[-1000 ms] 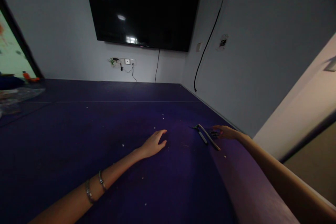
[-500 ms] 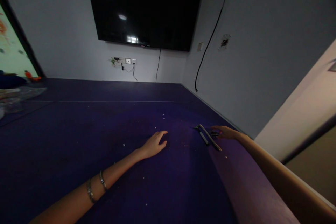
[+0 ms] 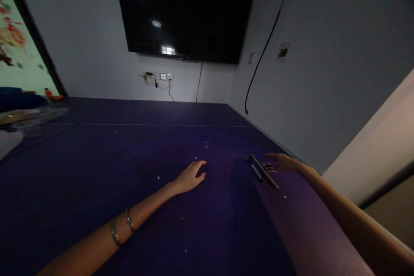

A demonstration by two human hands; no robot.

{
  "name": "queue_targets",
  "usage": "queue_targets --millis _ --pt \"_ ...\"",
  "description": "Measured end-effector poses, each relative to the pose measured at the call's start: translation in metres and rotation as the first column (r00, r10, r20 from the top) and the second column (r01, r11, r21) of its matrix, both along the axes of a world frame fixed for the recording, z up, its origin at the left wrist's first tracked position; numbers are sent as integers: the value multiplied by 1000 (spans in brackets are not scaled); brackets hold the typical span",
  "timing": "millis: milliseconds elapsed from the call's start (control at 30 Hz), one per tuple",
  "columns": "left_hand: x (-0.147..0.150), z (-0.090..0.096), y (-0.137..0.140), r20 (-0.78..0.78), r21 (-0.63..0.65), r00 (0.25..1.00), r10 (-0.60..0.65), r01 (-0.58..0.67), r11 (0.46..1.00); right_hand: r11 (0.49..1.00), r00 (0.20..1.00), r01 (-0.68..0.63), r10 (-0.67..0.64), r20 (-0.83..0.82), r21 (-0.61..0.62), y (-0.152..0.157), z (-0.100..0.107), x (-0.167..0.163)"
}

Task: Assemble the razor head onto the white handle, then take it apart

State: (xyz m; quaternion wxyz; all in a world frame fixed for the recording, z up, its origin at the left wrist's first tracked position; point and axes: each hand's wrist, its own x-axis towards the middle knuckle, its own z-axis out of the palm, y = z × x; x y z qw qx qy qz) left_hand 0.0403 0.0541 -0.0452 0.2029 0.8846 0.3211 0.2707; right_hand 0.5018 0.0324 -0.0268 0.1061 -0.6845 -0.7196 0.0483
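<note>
My left hand (image 3: 190, 177) rests over the middle of the purple tabletop (image 3: 207, 224), its thumb and fingers apart and nothing between them. Two bracelets circle that wrist. On the right, my right hand (image 3: 284, 162) reaches over several small dark, shiny pieces (image 3: 269, 167), fingers stretched out; whether they touch the pieces is hard to see. Just left of those pieces lies a long, slim, dark grey strip (image 3: 265, 173), pale at its near end. A shorter black-and-grey handled tool (image 3: 255, 170) lies alongside it, their far ends close together.
A large television (image 3: 190, 13) hangs on the far wall above wall sockets (image 3: 163, 76) with cords. A black cable (image 3: 258, 62) dangles down the right wall. Clear plastic wrapping (image 3: 39, 117) and an orange object (image 3: 51, 95) lie at the far left. White specks dot the tabletop.
The view has shifted slightly left, so the surroundings sit further right. My right hand has drawn back a little from the small pieces, showing more of them. The left hand keeps its pose.
</note>
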Motion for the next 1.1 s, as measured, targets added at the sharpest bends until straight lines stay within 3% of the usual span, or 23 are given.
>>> queue_targets --millis 133,267,433,633,867,1100 --pt "-13 -1 10 -27 34 998 63 -62 998 1000 999 -4 6 -52 26 10 9 -23" --pt "-34 -8 28 -55 79 980 192 -187 979 991 992 -88 97 -80 101 16 9 -70" --pt "-68 -16 45 -120 122 925 359 -345 931 966 965 -220 236 -111 139 19 -1 -137" --pt "-97 -22 48 -179 148 875 449 -427 892 941 941 -292 315 -121 173 24 -27 -194" --pt "-102 -31 42 -225 152 847 482 -458 876 962 981 -171 187 -58 212 19 -63 -217" --pt "-101 -31 38 -229 155 846 482 -457 876 961 985 -151 166 -48 230 12 -63 -220"
